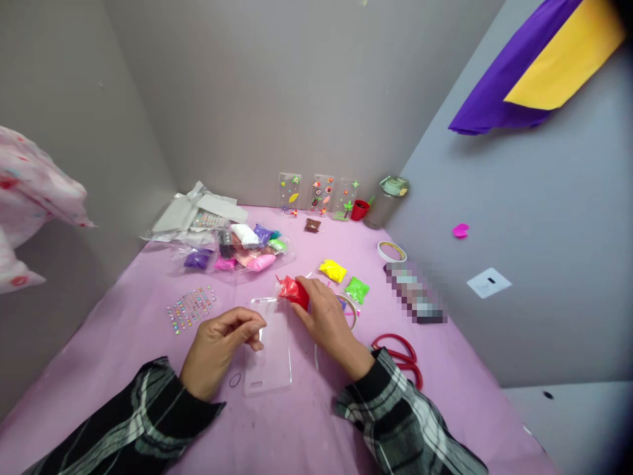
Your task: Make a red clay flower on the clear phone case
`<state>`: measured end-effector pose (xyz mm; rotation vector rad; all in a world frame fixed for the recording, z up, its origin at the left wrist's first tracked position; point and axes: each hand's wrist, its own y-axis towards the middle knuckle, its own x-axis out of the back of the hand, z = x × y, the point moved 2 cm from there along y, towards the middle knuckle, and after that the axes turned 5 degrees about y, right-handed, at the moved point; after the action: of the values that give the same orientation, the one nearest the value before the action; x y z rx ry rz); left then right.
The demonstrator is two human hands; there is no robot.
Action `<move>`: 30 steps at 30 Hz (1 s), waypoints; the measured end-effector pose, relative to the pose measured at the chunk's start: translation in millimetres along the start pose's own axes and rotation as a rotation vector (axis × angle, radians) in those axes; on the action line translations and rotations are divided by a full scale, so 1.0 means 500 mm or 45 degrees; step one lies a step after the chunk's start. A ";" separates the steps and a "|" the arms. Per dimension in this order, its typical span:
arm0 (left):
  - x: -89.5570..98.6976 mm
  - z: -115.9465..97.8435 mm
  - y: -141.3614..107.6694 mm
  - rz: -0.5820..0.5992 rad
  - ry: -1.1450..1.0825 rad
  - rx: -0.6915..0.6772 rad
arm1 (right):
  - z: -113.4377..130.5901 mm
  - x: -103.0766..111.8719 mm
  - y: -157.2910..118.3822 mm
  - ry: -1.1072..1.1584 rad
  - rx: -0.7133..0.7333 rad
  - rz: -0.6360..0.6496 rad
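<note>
My right hand (pixel 324 313) has its fingers and thumb around a small red clay packet (pixel 291 290), just above the top edge of a clear phone case (pixel 277 366). The case lies flat on the pink table. Over the case's left side is my left hand (pixel 227 343), its fingers curled and thumb pressed to them; whether something tiny is pinched there is too small to tell. A small dark rubber band (pixel 235 380) lies below it. Behind my right hand are a yellow packet (pixel 333 270) and a green packet (pixel 357 289).
Red scissors (pixel 413 363) and a tape roll (pixel 354 313) lie right. Farther back are bagged clay packets (pixel 247 247), decorated cases (pixel 322 193), a brown packet (pixel 312 225) and a bottle (pixel 386 203). A gem sheet (pixel 192 308) lies left.
</note>
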<state>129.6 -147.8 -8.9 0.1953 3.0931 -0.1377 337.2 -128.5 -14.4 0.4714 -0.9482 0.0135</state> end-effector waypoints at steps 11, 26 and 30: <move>0.002 -0.008 0.005 -0.003 -0.264 0.082 | 0.036 0.018 -0.007 0.308 0.112 -0.043; 0.032 -0.015 0.016 -0.129 0.355 -0.161 | 0.060 0.017 -0.016 0.240 0.281 0.125; 0.037 -0.012 0.016 -0.184 0.632 -0.273 | 0.064 0.015 -0.018 0.279 0.308 0.154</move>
<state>112.2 -137.2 -4.4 -0.0068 3.5779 0.2831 318.8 -150.5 3.7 0.6217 -0.7608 0.2870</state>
